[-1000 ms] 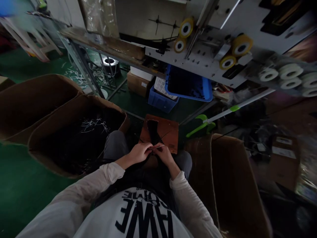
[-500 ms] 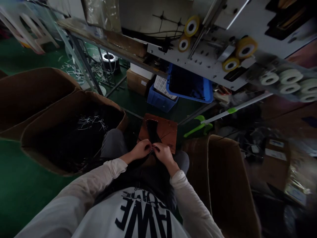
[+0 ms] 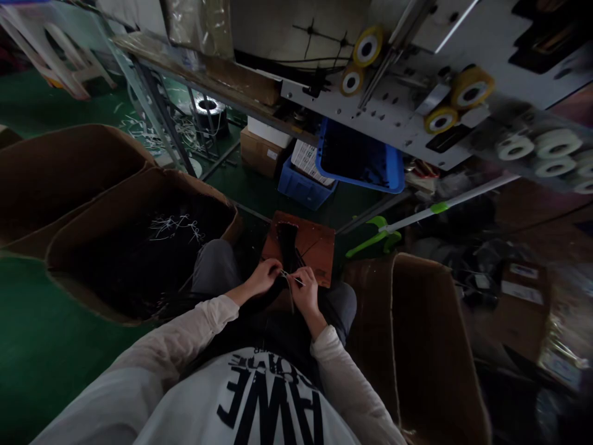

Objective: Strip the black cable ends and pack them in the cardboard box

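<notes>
Over my lap, both hands are pinched close together on a thin white tie (image 3: 284, 274). My left hand (image 3: 263, 277) is closed on one side of it, fingertips together. My right hand (image 3: 304, 290) is closed on the other side, and pale ends stick out past its fingers. Just beyond the fingers, a bundle of black strands (image 3: 288, 240) lies on a reddish-brown board (image 3: 322, 247), its far end cut blunt. How the tie passes round the bundle is hidden by my hands and the dim light.
To my left, an open cardboard box (image 3: 69, 281) holds dark bundles with white ties on top. Another carton (image 3: 440, 346) stands at my right. Ahead are a blue tray (image 3: 397, 179), a blue bin (image 3: 306, 188), a machine with yellow rollers (image 3: 368, 46) and a green-ended pole (image 3: 417, 216).
My hands have drawn slightly apart, the right one turning upward. More of the white tie now shows between and beyond the fingers. The view has shifted a little.
</notes>
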`<move>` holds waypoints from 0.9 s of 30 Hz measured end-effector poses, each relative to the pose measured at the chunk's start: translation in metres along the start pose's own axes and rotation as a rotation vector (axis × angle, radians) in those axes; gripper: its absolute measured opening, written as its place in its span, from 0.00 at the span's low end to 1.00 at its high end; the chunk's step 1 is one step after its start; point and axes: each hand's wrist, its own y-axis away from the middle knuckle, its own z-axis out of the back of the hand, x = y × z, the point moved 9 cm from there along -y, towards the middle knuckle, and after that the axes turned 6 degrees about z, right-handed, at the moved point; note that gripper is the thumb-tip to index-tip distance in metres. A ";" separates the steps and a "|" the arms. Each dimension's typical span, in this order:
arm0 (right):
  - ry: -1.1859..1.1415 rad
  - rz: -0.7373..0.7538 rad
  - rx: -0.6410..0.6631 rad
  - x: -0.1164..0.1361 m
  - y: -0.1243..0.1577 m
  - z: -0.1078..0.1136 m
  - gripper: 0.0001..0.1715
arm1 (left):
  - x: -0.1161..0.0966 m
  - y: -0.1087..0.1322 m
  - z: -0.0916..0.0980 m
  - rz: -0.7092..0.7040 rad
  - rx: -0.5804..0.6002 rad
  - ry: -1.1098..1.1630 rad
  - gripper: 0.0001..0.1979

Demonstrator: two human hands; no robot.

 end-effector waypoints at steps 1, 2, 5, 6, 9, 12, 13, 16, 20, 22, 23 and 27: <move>-0.072 -0.063 -0.034 -0.006 0.005 0.003 0.11 | 0.006 0.000 0.001 0.040 0.001 0.036 0.06; -0.179 -0.146 -0.071 -0.013 0.011 0.004 0.12 | 0.011 0.001 0.002 0.079 0.006 0.073 0.08; -0.616 -0.458 -0.136 -0.033 0.031 -0.010 0.15 | 0.022 0.006 0.002 0.160 0.025 0.163 0.10; -0.735 -0.545 -0.143 -0.036 0.036 -0.017 0.17 | 0.022 0.008 0.001 0.173 0.030 0.181 0.10; -0.874 -0.657 -0.165 -0.035 0.040 -0.026 0.21 | 0.018 0.018 -0.003 0.178 0.070 0.195 0.10; -0.876 -0.679 -0.170 -0.034 0.034 -0.027 0.21 | 0.015 0.035 -0.030 0.220 0.355 0.201 0.20; -0.879 -0.697 -0.153 -0.034 0.032 -0.029 0.20 | 0.015 0.042 -0.039 0.245 0.447 0.200 0.21; -0.905 -0.766 -0.013 -0.033 0.023 -0.046 0.20 | 0.014 0.054 -0.049 0.261 0.509 0.130 0.17; -0.984 -0.806 0.095 -0.027 -0.002 -0.066 0.21 | 0.006 0.061 -0.044 0.210 0.452 0.011 0.12; -1.047 -0.807 0.048 -0.023 -0.020 -0.067 0.19 | 0.006 0.065 -0.032 0.195 0.436 -0.022 0.11; -1.082 -0.801 0.018 -0.020 -0.030 -0.066 0.18 | 0.007 0.067 -0.022 0.179 0.421 -0.070 0.11; -1.208 -0.713 -0.110 -0.002 -0.078 -0.062 0.14 | 0.026 0.087 0.052 0.124 0.243 -0.390 0.13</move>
